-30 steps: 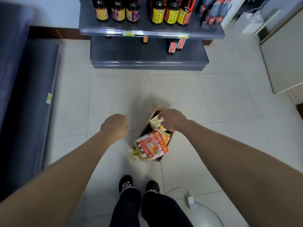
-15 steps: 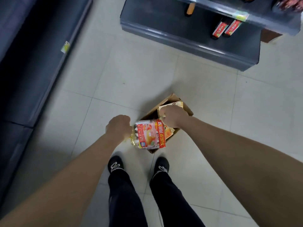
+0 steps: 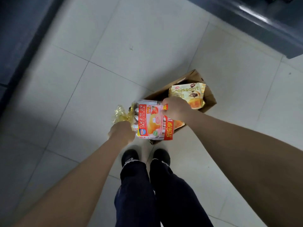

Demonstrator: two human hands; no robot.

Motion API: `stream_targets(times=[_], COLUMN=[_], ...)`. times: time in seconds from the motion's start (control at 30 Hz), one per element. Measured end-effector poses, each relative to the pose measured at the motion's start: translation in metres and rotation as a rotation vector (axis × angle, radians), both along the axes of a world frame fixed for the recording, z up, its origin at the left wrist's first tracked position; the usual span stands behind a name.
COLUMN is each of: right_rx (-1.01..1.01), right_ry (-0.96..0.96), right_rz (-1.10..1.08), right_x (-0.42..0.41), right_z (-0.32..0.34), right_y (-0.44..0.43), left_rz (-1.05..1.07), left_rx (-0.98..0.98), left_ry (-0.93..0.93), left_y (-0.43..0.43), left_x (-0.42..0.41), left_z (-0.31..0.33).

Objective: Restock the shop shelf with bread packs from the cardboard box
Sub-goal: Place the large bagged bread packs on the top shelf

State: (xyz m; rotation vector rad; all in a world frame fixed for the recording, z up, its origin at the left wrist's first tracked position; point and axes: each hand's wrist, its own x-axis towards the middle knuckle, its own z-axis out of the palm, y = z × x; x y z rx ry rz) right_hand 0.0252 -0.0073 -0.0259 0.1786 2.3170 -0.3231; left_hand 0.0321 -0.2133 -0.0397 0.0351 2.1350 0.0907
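both hands lift 1 red bread pack (image 3: 152, 122) above the cardboard box (image 3: 208, 95): left hand (image 3: 122, 132) curled round its gold tied neck, right hand (image 3: 174, 109) pinching the far edge. keeping it level and supporting it from beneath would likely avoid crushing; the croissant pack (image 3: 188, 94) lies in the box.

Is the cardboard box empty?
No, a croissant pack lies in the cardboard box while the left hand and right hand hold a red bread pack.

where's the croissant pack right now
In the head view the croissant pack lies in the cardboard box, right of centre, just beyond the right hand gripping the red bread pack.
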Motion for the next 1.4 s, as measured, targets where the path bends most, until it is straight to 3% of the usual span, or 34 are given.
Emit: stream_targets(times=[0.17, 0.3, 0.43, 0.57, 0.67, 0.8, 0.9, 1.23, 1.33, 1.4], right_rx=[0.003, 0.01, 0.082, -0.001, -0.108, -0.058, -0.276, -0.671, -0.727, -0.736], right_ry=[0.014, -0.017, -0.079, -0.084, -0.091, -0.026, -0.048, 0.144, 0.222, 0.298], right_rz=[-0.019, -0.086, -0.124, -0.148, -0.314, -0.391, -0.629, -0.943, -0.946, -0.949], right_x=[0.002, 0.004, 0.005, 0.012, 0.021, 0.019, 0.013, -0.025, -0.044, -0.056], right_z=[-0.072, -0.109, -0.12, -0.109, -0.083, -0.038, 0.005, 0.178, 0.23, 0.263], right_y=[-0.004, -0.004, -0.004, 0.0, 0.002, 0.003, 0.0, -0.02, -0.029, -0.036], left_rz=[0.281, 0.968, 1.233, 1.227, 1.165, 1.093, 1.065, 1.191, 1.244, 1.258], left_rx=[0.008, 0.264, 0.358, 0.245, 0.227, 0.287, 0.347, 0.597, 0.651, 0.666], left_ry=[-0.14, -0.373, -0.344, -0.013, 0.11, 0.138, 0.145, 0.356, 0.335, 0.204], left_y=[0.002, 0.008, 0.011, 0.006, 0.002, -0.004, -0.009, -0.022, -0.027, -0.034], left_x=[0.016, 0.021, 0.023, 0.021, 0.01, -0.009, -0.023, -0.077, -0.082, -0.08], left_z=[-0.055, -0.081, -0.095, -0.089, -0.065, -0.016, 0.028, 0.194, 0.246, 0.276])
